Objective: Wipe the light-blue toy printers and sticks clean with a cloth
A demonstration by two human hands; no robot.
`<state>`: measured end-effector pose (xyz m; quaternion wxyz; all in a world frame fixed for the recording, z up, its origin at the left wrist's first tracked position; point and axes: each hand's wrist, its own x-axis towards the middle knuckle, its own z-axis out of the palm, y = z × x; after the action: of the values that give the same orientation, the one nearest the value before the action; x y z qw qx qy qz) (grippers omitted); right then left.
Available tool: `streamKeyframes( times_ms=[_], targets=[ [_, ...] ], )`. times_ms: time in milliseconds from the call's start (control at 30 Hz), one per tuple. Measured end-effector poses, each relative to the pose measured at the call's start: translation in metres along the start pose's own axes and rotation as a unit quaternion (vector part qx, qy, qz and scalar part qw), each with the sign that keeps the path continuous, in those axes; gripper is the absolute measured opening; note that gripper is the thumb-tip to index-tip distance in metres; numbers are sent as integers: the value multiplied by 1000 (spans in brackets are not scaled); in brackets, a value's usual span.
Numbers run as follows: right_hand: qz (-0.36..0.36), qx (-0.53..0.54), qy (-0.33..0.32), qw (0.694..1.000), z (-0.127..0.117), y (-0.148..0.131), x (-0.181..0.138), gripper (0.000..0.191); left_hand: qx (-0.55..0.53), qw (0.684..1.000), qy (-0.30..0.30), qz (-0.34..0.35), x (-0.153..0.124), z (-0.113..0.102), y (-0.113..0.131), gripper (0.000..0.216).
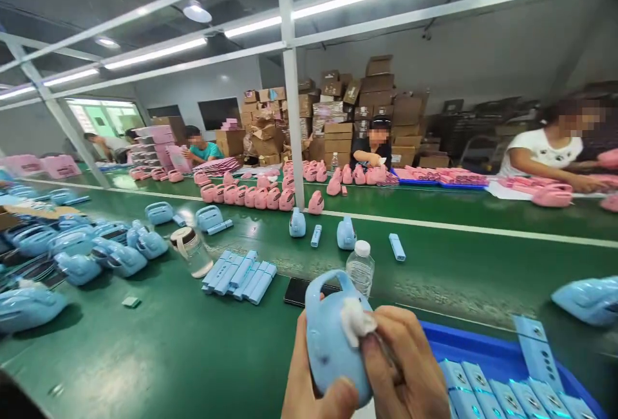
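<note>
A light blue plastic housing with a loop handle [324, 345] is tilted up in front of me. My left hand [309, 380] grips it from below and the left, with the thumb across its lower face. Pinched in my right hand [408, 361] is a white wad of cloth or tissue [356, 321], pressed against the housing's upper right side. Just behind the housing stand a clear bottle with a white cap [360, 268] and a black phone [295, 291] lying flat, partly hidden.
A blue tray [476, 340] with several light blue panels stands at right. More blue panels [239, 275] lie left of the phone, beside a glass jar [192, 251]. Blue housings [116, 251] crowd the left. Across the table, people work among pink housings [251, 197]; a white post [293, 116] rises mid-table.
</note>
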<state>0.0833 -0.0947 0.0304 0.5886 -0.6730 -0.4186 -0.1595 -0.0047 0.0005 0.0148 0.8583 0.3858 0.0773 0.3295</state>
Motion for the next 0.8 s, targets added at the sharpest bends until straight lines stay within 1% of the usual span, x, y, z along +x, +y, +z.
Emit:
streamKeyframes(
  times_ms=[33, 67, 100, 133, 167, 233, 267, 300, 333, 400, 433, 467, 500, 533, 567, 600, 633, 667, 700, 733, 767, 800],
  targets=[
    [-87, 2, -24, 996, 0, -2, 6, 32, -19, 999, 12, -26, -2, 1, 2, 96],
    [-135, 1, -47, 990, -1, -1, 12, 35, -36, 998, 30, -47, -4, 2, 3, 94],
    [-134, -2, -66, 989, -5, 3, 19, 30, -50, 996, 45, -62, -5, 3, 4, 91],
    [-95, -5, -78, 992, -10, 9, 26, 18, -63, 993, 64, -79, -5, 4, 6, 87],
    [-30, -7, -77, 997, -15, 18, 32, 14, -78, 988, 93, -100, -4, 6, 8, 83],
    [115, -5, -39, 993, -24, 34, 41, 36, -119, 965, 184, -146, 0, 13, 15, 73],
    [164, 0, -16, 986, -27, 40, 44, 39, -145, 949, 229, -164, 3, 17, 19, 70],
    [197, 11, 6, 980, -29, 43, 45, 38, -166, 934, 263, -174, 5, 21, 22, 67],
    [224, 29, 28, 974, -28, 42, 45, 35, -179, 926, 281, -177, 8, 25, 26, 65],
    [261, 70, 59, 961, -22, 32, 41, 34, -180, 927, 279, -172, 11, 31, 28, 63],
    [261, 85, 65, 959, -16, 24, 36, 34, -181, 928, 276, -173, 11, 32, 27, 62],
    [236, 90, 63, 966, -10, 15, 30, 31, -187, 926, 275, -178, 11, 32, 24, 61],
    [172, 80, 59, 980, -3, 8, 24, 25, -196, 923, 276, -184, 9, 32, 20, 59],
    [71, 55, 53, 995, 4, 3, 16, 18, -207, 920, 275, -186, 8, 31, 16, 55],
    [-52, 19, 47, 997, 9, 1, 9, 15, -217, 918, 274, -187, 6, 29, 12, 51],
    [-169, -20, 39, 985, 13, 2, 3, 17, -223, 917, 272, -189, 4, 27, 9, 48],
    [-258, -50, 30, 965, 15, 7, -3, 21, -227, 916, 271, -191, 2, 23, 7, 47],
    [-307, -65, 17, 949, 14, 13, -7, 25, -226, 916, 270, -191, 0, 19, 6, 48],
    [-309, -57, -4, 949, 11, 21, -9, 28, -218, 918, 272, -189, -1, 15, 6, 49],
    [-279, -33, -32, 959, 6, 28, -10, 29, -203, 922, 275, -182, -2, 8, 7, 52],
    [-234, -10, -55, 971, -2, 35, -8, 29, -180, 929, 275, -170, -3, 1, 8, 55],
    [-159, 12, -79, 984, -10, 40, -5, 25, -151, 938, 269, -156, -3, -6, 9, 58]
  ],
)
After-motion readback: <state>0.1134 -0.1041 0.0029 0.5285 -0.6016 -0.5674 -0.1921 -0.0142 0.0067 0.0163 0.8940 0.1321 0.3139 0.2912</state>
